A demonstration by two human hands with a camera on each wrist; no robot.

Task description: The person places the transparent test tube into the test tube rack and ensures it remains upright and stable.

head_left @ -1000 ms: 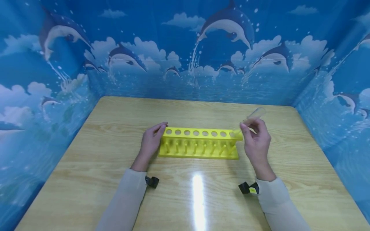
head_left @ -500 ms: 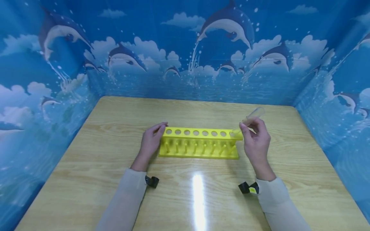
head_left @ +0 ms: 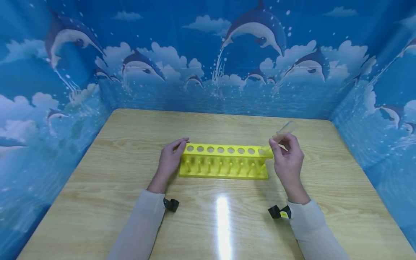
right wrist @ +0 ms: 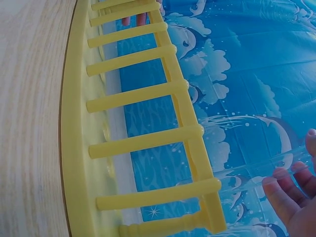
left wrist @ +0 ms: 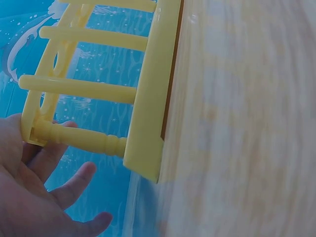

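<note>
A yellow test tube rack stands on the wooden table, with a row of round holes along its top bar and upright pegs over its base. My left hand grips the left end of that top bar between thumb and fingers; in the left wrist view the other fingers spread below it. At the opposite end, my right hand pinches a clear test tube. The tube is tilted, its upper end leaning away to the right and its lower end right at the rightmost hole.
A light wood-grain tabletop surrounds the rack, with a bright reflection in front of it. Blue dolphin-printed curtains enclose the table at the back and sides. Black wrist cameras sit at both cuffs.
</note>
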